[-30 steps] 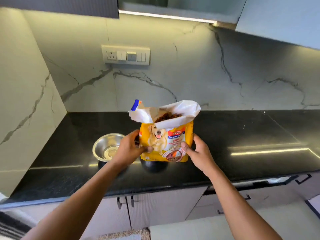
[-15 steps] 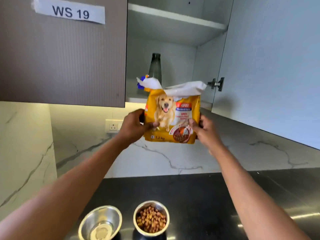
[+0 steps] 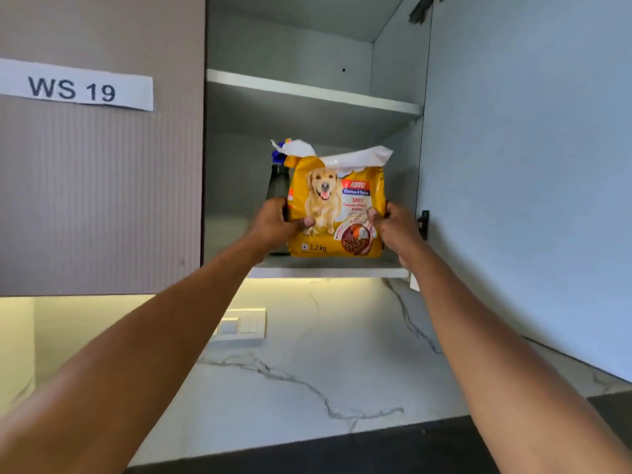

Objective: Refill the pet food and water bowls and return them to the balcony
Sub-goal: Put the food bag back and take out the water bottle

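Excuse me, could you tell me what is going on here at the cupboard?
A person is holding a yellow dog food bag with both hands, the left hand on its left edge and the right hand on its right. The bag is upright with its torn top open, at the lower shelf of an open wall cupboard, beside a dark bottle that stands just behind it. It looks as if the bag is being put away. The bowls are out of view.
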Tool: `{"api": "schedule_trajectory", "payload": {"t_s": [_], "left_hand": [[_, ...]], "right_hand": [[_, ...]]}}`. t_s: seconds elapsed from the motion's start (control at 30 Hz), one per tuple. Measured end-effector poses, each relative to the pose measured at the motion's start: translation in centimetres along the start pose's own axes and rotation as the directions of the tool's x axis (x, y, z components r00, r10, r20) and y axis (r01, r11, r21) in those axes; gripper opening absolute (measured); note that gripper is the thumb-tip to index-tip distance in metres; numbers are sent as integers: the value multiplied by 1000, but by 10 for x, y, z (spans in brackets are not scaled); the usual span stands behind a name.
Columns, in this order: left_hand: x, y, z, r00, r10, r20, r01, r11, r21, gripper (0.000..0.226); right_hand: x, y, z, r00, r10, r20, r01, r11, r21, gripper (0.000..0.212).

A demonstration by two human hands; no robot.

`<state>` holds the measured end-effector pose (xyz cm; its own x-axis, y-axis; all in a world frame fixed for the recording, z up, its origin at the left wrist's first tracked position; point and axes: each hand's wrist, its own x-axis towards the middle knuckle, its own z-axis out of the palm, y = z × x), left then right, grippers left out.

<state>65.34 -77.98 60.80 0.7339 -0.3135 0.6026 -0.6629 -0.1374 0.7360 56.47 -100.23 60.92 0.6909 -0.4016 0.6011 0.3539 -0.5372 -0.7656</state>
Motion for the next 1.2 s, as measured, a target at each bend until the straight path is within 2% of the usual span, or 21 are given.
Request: {"api": "schedule_trajectory", "payload": {"t_s": [0.1, 0.17, 0.23, 0.33, 0.43, 0.5, 0.6, 0.7, 0.73, 0.83, 1.0, 1.2], "left_hand": [[18, -20, 22, 998, -64, -7, 64, 997, 36, 44], [24, -31, 32, 994, -97, -48, 100, 992, 70, 43], [31, -34, 34, 993, -104, -62, 109, 991, 81, 42], [32, -36, 21, 991, -112, 77, 107, 992, 68, 54], [30, -38, 15, 985, -93, 145, 63, 978, 201, 67], [33, -35, 18, 989, -84, 121, 43, 951, 305, 65], [44, -31, 29, 989, -98, 115, 44, 913, 405, 67], [57, -35, 42, 987, -119, 104, 54, 873, 484, 74], [63, -37, 46, 987, -124, 98, 58, 861, 506, 77], [77, -40, 59, 985, -147, 87, 76, 834, 546, 78], [97, -38, 79, 981, -177, 82, 92, 791, 605, 70], [111, -40, 91, 979, -192, 73, 103, 767, 633, 73]], "right_hand": [[22, 30, 12, 999, 48, -2, -48, 992, -116, 24], [32, 50, 17, 999, 34, -35, -42, 965, -257, 34], [39, 63, 17, 998, -1, -55, -16, 950, -311, 39], [39, 63, 12, 999, 20, 26, -14, 977, -214, 34], [32, 61, 5, 980, 6, 200, 18, 993, -116, 35], [32, 65, 4, 972, -36, 231, 70, 987, -142, 45], [45, 69, 7, 973, 3, 232, 37, 985, -166, 56], [62, 74, 14, 977, 90, 191, -37, 963, -267, 88], [67, 77, 15, 979, 113, 166, -55, 946, -318, 90], [80, 78, 21, 977, 169, 133, -103, 910, -401, 78], [96, 77, 28, 966, 223, 133, -145, 888, -436, 68], [99, 77, 30, 973, 203, 114, -140, 901, -410, 73]]}}
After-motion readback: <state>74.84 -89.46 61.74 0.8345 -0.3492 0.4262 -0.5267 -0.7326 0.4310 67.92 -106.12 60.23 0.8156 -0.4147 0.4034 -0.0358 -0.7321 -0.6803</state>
